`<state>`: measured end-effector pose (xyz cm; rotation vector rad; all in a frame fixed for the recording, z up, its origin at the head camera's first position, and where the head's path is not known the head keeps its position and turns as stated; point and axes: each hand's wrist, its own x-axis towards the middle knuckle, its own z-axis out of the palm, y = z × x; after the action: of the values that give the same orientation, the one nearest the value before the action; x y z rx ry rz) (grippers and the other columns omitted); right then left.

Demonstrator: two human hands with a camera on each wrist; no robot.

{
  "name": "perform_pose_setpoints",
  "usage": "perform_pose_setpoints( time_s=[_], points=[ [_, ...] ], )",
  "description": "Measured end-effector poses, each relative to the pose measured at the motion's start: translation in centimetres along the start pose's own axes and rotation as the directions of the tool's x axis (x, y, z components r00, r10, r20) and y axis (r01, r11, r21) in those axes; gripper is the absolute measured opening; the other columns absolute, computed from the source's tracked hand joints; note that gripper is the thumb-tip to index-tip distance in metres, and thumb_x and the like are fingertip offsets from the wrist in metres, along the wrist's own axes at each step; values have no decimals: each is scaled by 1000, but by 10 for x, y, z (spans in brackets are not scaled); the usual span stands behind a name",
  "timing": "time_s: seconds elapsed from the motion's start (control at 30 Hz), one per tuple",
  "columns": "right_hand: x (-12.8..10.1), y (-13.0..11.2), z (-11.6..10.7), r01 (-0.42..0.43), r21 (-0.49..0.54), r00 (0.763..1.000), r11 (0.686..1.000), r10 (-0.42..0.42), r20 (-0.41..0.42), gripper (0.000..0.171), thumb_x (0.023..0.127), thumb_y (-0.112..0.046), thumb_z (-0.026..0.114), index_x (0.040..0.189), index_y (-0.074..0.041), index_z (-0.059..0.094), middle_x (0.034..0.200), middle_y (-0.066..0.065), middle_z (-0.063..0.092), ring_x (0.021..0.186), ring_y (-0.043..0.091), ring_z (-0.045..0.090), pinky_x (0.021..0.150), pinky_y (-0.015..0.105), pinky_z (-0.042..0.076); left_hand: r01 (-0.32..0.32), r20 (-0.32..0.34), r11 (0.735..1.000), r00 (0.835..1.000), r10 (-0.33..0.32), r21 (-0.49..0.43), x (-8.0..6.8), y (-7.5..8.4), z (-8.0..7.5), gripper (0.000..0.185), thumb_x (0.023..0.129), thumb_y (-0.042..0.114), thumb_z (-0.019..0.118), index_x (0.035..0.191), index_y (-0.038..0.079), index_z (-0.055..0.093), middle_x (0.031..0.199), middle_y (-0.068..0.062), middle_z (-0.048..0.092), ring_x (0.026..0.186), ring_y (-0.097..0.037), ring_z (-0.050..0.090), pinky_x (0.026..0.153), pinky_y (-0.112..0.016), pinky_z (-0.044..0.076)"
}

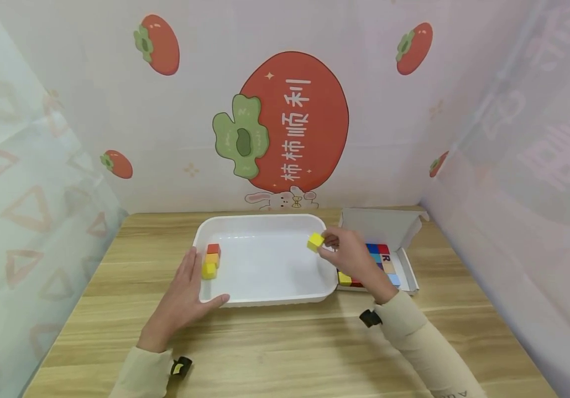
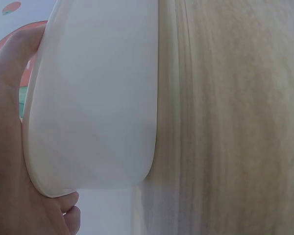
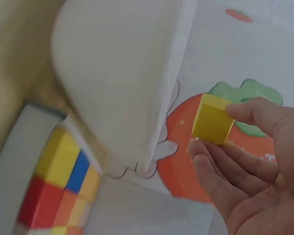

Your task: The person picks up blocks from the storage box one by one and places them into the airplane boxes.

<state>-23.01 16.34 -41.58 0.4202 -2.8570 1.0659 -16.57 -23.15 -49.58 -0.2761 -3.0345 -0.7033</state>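
A white tray (image 1: pixel 265 221) lies on the wooden table (image 1: pixel 285 342). In its left part lie a red cube (image 1: pixel 213 249), an orange cube (image 1: pixel 212 258) and a yellow cube (image 1: pixel 208 270) in a short row. My left hand (image 1: pixel 185 296) rests on the tray's front left corner (image 2: pixel 88 122), fingers straight, thumb along the rim. My right hand (image 1: pixel 346 257) pinches a yellow cube (image 1: pixel 315 241) at its fingertips (image 3: pixel 245 113) above the tray's right edge; the right wrist view shows the yellow cube (image 3: pixel 213 119) clearly.
An open white box (image 1: pixel 404 260) with several coloured cubes (image 3: pixel 63 186) stands just right of the tray. Patterned walls close in on the left, back and right. Bare wood stretches in front of the tray.
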Motion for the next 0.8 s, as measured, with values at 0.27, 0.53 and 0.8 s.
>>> perform_pose_setpoints(
  time_s=[0.27,0.53,0.8],
  points=[
    [-24,52,-18,-21,22,994,1000,23,-103,31,94,-13,78,118,5,72,109,21,78,98,34,78,87,46,66,-12,-4,1000,1000,12,0,0,0,0,133,86,76,68,168,-1,-2,178,-23,-6,163,-48,8,127,-69,25],
    [-47,94,-36,-127,-15,979,992,123,-163,31,97,-12,72,119,10,68,110,27,76,97,38,77,82,44,67,-11,-1,1000,1000,11,-9,-1,0,0,133,86,76,69,168,-2,-1,178,-23,-5,163,-48,7,127,-69,24],
    [-58,119,-54,-212,-28,952,977,200,-232,36,98,-14,72,120,14,67,110,32,75,98,43,76,82,49,66,-20,-10,1000,1000,20,-9,0,1,0,132,86,75,69,168,-2,0,177,-24,-6,164,-48,6,127,-70,24]
  ],
)
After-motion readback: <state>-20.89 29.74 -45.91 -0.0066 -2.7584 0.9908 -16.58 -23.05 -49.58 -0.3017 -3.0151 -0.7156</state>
